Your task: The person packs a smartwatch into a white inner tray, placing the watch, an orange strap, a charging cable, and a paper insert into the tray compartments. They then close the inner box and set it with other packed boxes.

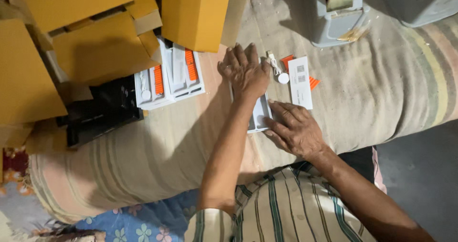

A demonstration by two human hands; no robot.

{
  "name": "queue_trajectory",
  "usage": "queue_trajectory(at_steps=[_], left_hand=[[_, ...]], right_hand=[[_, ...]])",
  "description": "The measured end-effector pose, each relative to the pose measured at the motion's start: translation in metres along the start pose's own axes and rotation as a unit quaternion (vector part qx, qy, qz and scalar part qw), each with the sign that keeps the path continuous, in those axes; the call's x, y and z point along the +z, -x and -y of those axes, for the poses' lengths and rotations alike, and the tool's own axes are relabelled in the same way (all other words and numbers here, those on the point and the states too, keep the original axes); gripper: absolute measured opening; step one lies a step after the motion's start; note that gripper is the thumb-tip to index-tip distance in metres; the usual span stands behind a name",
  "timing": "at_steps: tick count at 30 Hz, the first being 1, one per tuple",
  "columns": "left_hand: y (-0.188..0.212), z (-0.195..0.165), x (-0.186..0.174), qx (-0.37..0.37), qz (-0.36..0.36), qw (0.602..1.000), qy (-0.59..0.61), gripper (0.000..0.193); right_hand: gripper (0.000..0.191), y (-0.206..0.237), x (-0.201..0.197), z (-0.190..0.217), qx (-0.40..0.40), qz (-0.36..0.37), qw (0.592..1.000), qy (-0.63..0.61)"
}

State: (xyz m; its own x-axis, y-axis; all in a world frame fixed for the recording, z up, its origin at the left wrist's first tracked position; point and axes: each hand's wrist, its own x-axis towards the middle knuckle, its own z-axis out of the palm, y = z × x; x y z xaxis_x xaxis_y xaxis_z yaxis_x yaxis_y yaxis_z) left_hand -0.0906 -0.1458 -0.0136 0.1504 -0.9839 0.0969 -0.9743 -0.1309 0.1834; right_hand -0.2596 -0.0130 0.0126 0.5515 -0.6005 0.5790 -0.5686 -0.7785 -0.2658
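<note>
Both hands, left hand (245,72) and right hand (295,127), press a white tray (260,115) beside a white leaflet (300,82).

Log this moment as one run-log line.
left hand: flat on white tray | right hand: on tray edge | beside: white cable, paper slip
</note>
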Motion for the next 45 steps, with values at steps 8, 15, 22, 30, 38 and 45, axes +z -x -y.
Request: queue_trajectory(at_steps=[8, 15, 22, 30, 38, 45], left_hand=[[-0.003, -0.011, 0.014, -0.011, -0.023, 1.000, -0.011, 0.068], [0.011, -0.018, 0.010, -0.056, 0.012, 0.998, -0.021, 0.066], [0.015, -0.009, 0.003, -0.010, 0.022, 1.000, -0.017, 0.066], [0.046, -0.005, -0.002, 0.092, -0.009, 0.996, -0.021, 0.079], [0.031, -0.006, -0.012, 0.091, 0.041, 0.994, -0.042, 0.081], [0.013, 0.018, -0.016, 0.134, 0.025, 0.991, 0.005, 0.069]], right_hand=[[0.033, 0.012, 0.000, -0.001, 0.001, -0.008, 1.000, 0.002], [0.034, 0.020, -0.005, -0.010, -0.036, -0.024, 0.999, -0.032], [0.040, 0.020, -0.005, -0.011, -0.023, 0.002, 1.000, -0.021], [0.039, 0.020, -0.010, -0.013, -0.018, -0.001, 1.000, -0.025], [0.036, 0.022, -0.008, -0.010, -0.015, 0.002, 1.000, -0.018], [0.035, 0.023, -0.012, -0.010, -0.018, -0.007, 1.000, -0.016]])
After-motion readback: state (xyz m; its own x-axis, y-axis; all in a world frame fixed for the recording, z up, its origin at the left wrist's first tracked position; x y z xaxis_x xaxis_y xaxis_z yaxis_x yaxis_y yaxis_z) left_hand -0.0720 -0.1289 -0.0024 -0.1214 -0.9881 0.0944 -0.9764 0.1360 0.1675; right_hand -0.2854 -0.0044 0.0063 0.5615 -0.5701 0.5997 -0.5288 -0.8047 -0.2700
